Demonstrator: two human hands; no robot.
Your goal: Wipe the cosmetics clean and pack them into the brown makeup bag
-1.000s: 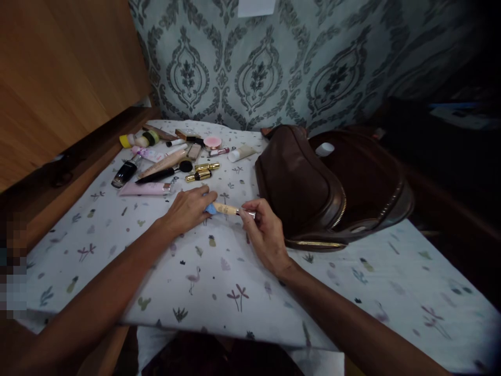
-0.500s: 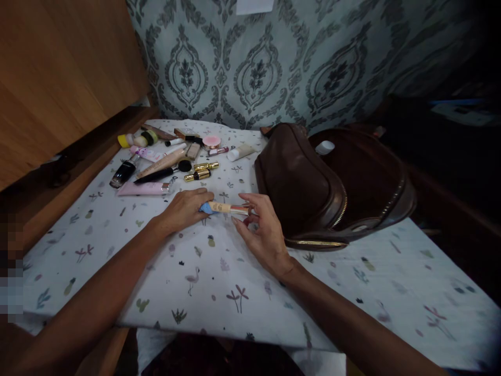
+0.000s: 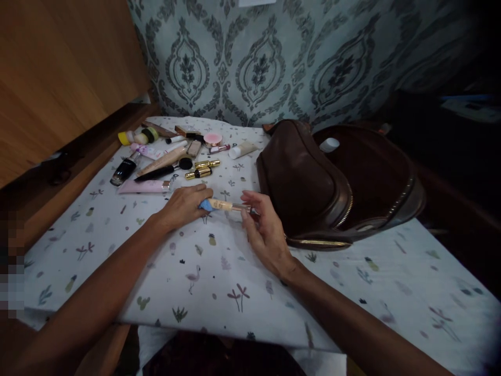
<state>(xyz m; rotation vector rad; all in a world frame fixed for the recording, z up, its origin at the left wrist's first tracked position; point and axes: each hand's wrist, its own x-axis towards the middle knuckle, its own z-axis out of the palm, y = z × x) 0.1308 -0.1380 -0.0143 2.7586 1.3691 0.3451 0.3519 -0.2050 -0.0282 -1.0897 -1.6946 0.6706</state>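
Note:
A slim beige cosmetic tube (image 3: 221, 204) with a shiny metallic cap (image 3: 240, 207) lies level between my hands, above the table's middle. My left hand (image 3: 186, 206) is closed around its left end. A crumpled blue piece (image 3: 205, 204), perhaps cloth or sponge, shows between those fingers and the tube. At the other end, my right hand (image 3: 268, 232) has its thumb and fingertips at the cap, in a loose pinch. Just beyond my left hand lie two gold lipstick-like tubes (image 3: 198, 173) and a pink squeeze tube (image 3: 144, 186).
A brown leather backpack (image 3: 301, 167) lies unzipped at the right, a white cap-like object (image 3: 329, 144) at its opening. Makeup items, including a black brush (image 3: 164, 171) and a dark bottle (image 3: 124, 168), are spread at the back left. A wooden cabinet (image 3: 74, 62) overhangs the left side.
My right thumb and fingers have closed in on the tube's metallic cap. The left hand keeps its hold, and the view has shifted slightly.

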